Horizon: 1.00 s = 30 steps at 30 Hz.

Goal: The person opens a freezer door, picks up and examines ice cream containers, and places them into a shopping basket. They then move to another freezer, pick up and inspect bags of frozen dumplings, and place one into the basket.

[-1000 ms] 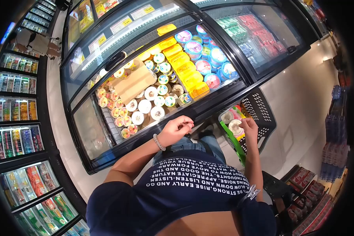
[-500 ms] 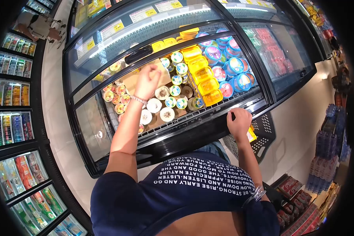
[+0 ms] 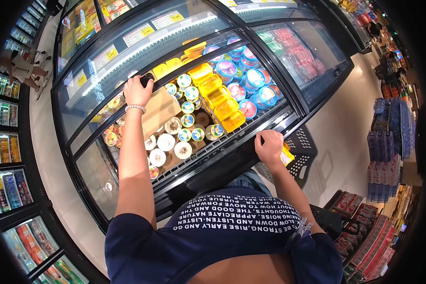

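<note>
My left hand [image 3: 138, 90], with a beaded bracelet at the wrist, is wrapped round the black handle [image 3: 147, 77] of the freezer's sliding glass lid. Below it, through the opening, lie a brown cardboard piece [image 3: 163, 111], white-lidded cups [image 3: 166, 142] and small green-and-blue-lidded cups [image 3: 188, 108]. At the freezer's front edge [image 3: 281, 120], my right hand [image 3: 270, 146] is closed in a fist; what it holds, if anything, is hidden. Just beyond that hand is a grey perforated shopping basket [image 3: 304, 154] with a yellow package [image 3: 287, 155] in it.
Yellow tubs [image 3: 226, 109] and blue round tubs [image 3: 253, 79] fill the freezer's right side. Upright glass-door coolers [image 3: 7, 189] line the left. Shrink-wrapped bottles [image 3: 381, 142] and red cartons [image 3: 348, 208] are stacked on the right. Another person [image 3: 23, 71] stands far left.
My left hand has moved from above the cups up and left onto the lid handle and closed round it. My right hand stays at the freezer edge. The view has shifted.
</note>
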Tool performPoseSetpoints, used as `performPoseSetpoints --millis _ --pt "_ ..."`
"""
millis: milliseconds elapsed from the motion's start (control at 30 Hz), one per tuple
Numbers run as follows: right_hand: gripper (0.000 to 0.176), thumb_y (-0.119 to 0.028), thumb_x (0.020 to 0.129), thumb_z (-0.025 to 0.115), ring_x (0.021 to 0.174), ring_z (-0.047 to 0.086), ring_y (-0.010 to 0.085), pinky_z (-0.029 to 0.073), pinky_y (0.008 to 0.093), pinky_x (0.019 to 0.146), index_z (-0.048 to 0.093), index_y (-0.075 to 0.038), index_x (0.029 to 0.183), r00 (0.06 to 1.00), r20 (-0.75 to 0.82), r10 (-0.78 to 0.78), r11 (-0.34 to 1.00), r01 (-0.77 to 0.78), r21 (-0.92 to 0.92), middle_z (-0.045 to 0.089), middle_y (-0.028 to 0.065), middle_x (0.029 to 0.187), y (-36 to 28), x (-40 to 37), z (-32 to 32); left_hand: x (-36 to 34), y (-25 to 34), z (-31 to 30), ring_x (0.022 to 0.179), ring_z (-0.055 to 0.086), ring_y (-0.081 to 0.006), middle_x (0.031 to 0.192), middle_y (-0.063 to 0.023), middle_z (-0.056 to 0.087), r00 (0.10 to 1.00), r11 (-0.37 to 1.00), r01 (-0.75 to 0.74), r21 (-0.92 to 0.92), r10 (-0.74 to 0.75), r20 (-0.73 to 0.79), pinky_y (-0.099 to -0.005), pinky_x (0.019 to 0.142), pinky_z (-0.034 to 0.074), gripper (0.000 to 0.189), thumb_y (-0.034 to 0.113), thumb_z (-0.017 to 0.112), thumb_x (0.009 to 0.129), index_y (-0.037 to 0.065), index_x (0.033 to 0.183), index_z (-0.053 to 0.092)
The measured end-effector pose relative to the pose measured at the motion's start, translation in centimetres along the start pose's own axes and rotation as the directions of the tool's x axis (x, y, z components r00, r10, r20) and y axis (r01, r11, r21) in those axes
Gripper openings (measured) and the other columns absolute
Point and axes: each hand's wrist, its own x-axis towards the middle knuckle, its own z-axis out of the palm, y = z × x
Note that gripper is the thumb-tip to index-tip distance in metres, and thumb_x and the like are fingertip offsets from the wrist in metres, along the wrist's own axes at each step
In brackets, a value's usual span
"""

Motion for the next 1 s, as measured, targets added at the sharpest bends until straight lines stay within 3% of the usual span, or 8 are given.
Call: performPoseSetpoints --millis 267,367,633,700,767,900,933,1000 --pt "0.004 -0.012 0.065 0.059 0.075 0.056 0.0207 0.038 0.0367 0.073 0.058 -0.009 0.065 0.999 -0.042 0.022 1.0 -0.022 0.008 0.059 0.0029 0.07 0.2 -0.2 0.2 -5.3 2.2 -1.8 0.095 0.05 -0.0371 0.097 -0.0253 0.055 0.997 0.994 -0.068 0.088 0.065 0.038 -0.0441 0.083 0.039 0.055 0.046 0.059 0.072 -0.003 0.096 0.054" --pt "0.005 -0.013 0.065 0.058 0.078 0.055 0.0229 0.039 0.037 0.073 0.057 -0.008 0.068 0.998 -0.066 0.011 1.0 -0.01 0.015 0.058 0.0048 0.073 0.4 -0.4 0.1 -10.0 3.6 -2.9 0.092 0.049 -0.039 0.094 -0.023 0.052 0.988 0.988 -0.15 0.04 0.147 0.052 -0.0462 0.081 0.038 0.057 0.044 0.063 0.07 -0.001 0.102 0.049" --pt "0.024 -0.013 0.066 0.058 0.105 0.048 0.0331 0.038 0.0427 0.089 0.058 -0.004 0.089 0.988 -0.15 -0.033 0.999 0.039 0.036 0.052 0.0167 0.108 0.3 -0.8 -0.7 -21.6 7.2 -6.5 0.081 0.048 -0.0369 0.081 -0.0215 0.05 0.907 0.94 -0.341 0.02 0.324 0.27 -0.0444 0.073 0.039 0.051 0.042 0.065 0.068 -0.004 0.081 0.048" --pt "0.03 -0.015 0.068 0.058 0.113 0.042 0.036 0.033 0.0449 0.097 0.058 -0.004 0.095 0.991 -0.113 -0.069 0.994 0.077 0.075 0.047 0.0208 0.117 0.6 -1.1 -1.1 -23.3 8.2 -7.1 0.079 0.049 -0.0362 0.08 -0.0202 0.05 0.882 0.914 -0.404 0.027 0.382 0.277 -0.0441 0.07 0.041 0.051 0.042 0.066 0.066 -0.004 0.079 0.048" --pt "0.034 -0.013 0.066 0.06 0.117 0.039 0.0361 0.033 0.046 0.095 0.056 -0.004 0.099 0.989 -0.079 -0.124 0.986 0.132 0.106 0.043 0.0208 0.123 0.8 -1.3 -2.1 -24.5 8.6 -7.4 0.078 0.05 -0.0353 0.079 -0.0196 0.051 0.84 0.891 -0.453 0.0 0.427 0.334 -0.0433 0.066 0.043 0.05 0.042 0.067 0.065 -0.003 0.078 0.048" --pt "0.033 -0.019 0.072 0.056 0.118 0.038 0.0339 0.03 0.0446 0.098 0.056 -0.006 0.102 0.965 0.025 -0.262 0.961 0.259 0.101 0.042 0.019 0.124 2.5 -2.4 -2.1 -25.9 8.6 -7.2 0.061 0.054 -0.0314 0.067 -0.0141 0.051 0.748 0.79 -0.613 0.014 0.575 0.332 -0.0422 0.052 0.045 0.051 0.048 0.065 0.065 0.0 0.074 0.049" --pt "0.033 -0.022 0.075 0.054 0.118 0.039 0.0305 0.028 0.0431 0.099 0.056 -0.006 0.103 0.958 0.06 -0.282 0.957 0.276 0.094 0.044 0.0157 0.124 2.9 -2.6 -2.3 -26.3 8.8 -7.1 0.056 0.055 -0.0273 0.063 -0.0112 0.052 0.735 0.745 -0.649 0.158 0.559 0.383 -0.0387 0.045 0.045 0.039 0.041 0.059 0.072 0.003 0.072 0.05" --pt "0.033 -0.023 0.076 0.054 0.118 0.04 0.0281 0.028 0.0422 0.1 0.056 -0.006 0.104 0.939 0.121 -0.322 0.943 0.307 0.128 0.045 0.0134 0.124 3.6 -2.8 -2.8 -26.2 7.5 -5.9 0.055 0.056 -0.0238 0.063 -0.0092 0.053 0.655 0.66 -0.727 0.19 0.584 0.48 -0.0346 0.042 0.045 0.017 0.023 0.049 0.075 0.007 0.07 0.049"
